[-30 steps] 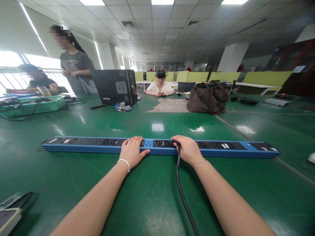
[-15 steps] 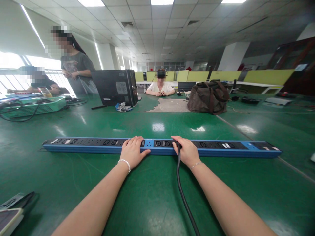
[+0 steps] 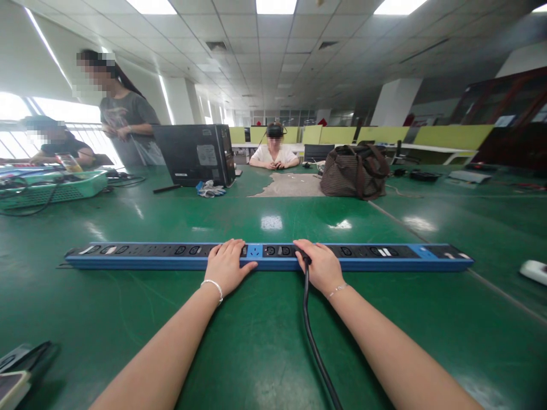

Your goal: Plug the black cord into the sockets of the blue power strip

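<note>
A long blue and black power strip (image 3: 149,263) lies crosswise on the green table, its sockets facing up. My left hand (image 3: 226,262) grips it just left of the blue socket, with fingers over the top and thumb along the front side. My right hand (image 3: 320,265) is closed around the plug (image 3: 306,258) of a black power cord (image 3: 311,330), right of the middle. That plug sits at the strip's sockets, but my fingers hide how deep it is. The cord runs down toward me and out of view at the bottom.
Across the green table (image 3: 256,216) stand a black computer case (image 3: 192,155), gloves (image 3: 210,189), a brown bag (image 3: 354,171) and a green basket (image 3: 64,191). A person (image 3: 274,151) sits opposite; two others are at left. White-edged objects lie at lower left (image 3: 15,384) and far right (image 3: 534,272).
The view has shifted slightly, moving the whole scene a little to the left. Both hands keep their places on the power strip and the plug.
</note>
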A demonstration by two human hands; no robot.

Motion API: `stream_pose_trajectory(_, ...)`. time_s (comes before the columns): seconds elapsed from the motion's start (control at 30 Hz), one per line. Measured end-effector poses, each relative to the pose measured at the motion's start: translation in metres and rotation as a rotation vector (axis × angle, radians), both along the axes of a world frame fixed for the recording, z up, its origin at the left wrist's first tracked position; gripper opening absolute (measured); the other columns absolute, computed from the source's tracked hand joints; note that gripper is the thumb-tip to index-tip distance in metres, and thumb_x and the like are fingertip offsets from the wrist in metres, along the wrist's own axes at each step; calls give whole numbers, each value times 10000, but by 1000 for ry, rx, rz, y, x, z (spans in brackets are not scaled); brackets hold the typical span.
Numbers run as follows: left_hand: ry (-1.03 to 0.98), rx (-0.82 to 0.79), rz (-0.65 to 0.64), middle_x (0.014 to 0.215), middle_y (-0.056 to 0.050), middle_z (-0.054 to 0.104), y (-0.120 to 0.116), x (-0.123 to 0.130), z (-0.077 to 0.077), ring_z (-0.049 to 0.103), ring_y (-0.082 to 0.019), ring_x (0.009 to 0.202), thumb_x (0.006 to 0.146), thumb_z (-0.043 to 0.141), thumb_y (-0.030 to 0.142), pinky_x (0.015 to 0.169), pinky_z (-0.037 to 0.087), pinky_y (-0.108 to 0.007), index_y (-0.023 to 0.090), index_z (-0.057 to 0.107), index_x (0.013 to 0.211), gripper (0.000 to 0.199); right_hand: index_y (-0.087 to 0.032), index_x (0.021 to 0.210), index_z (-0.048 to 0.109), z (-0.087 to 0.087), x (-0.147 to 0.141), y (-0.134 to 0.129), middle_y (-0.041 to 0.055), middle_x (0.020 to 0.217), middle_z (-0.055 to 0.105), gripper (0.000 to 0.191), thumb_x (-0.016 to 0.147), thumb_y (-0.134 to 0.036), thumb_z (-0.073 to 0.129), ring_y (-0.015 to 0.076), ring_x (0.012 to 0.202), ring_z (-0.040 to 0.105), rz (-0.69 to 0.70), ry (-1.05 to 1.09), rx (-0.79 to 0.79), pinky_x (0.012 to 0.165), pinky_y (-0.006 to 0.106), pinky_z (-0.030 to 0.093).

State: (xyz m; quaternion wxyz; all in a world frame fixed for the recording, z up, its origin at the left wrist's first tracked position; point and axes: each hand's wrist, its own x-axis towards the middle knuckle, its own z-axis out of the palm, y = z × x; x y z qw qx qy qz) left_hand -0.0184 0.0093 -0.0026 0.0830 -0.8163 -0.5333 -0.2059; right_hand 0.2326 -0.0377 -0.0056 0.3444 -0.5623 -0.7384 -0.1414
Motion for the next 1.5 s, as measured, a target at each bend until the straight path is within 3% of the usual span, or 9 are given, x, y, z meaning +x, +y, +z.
stream_pose_trajectory(0.57,22,3,8,1300,-97,543,-1,0,1,456,-245,1225,793,500,539,1032,297,-429,198,485,1227,552,-234,1149,586,-4,0,0,20,1143,652,300,876,-256,463,168,999,618,-28,17,18,892,331,453)
stream_pose_trajectory(0.77,32,-1,16,1305,-91,540,-2,0,2,450,-240,1232,795,496,545,1035,291,-423,203,481,1230,554,-181,1201,554,-6,-1,2,73,1097,668,357,877,-292,455,189,933,637,-80,2,66,845,335,468)
stream_pose_trajectory(1.07,32,-10,18,1310,-92,537,-2,0,2,444,-241,1240,797,497,540,1039,287,-424,196,479,1235,557,-182,1045,625,2,-7,2,79,1040,685,269,829,-257,482,213,984,626,-103,63,11,877,350,455)
stream_pose_trajectory(1.23,34,-15,19,1315,-90,534,-3,1,3,444,-239,1241,797,499,539,1039,286,-428,196,477,1238,559,-190,1039,626,4,-7,0,62,962,703,267,824,-263,486,191,858,647,-107,53,-8,825,325,466)
stream_pose_trajectory(1.5,32,-1,13,1307,-99,538,-1,0,2,451,-246,1231,795,494,547,1033,291,-436,192,479,1235,566,-174,1072,608,-3,-6,2,74,995,694,286,856,-288,461,202,887,639,-118,30,27,839,325,446)
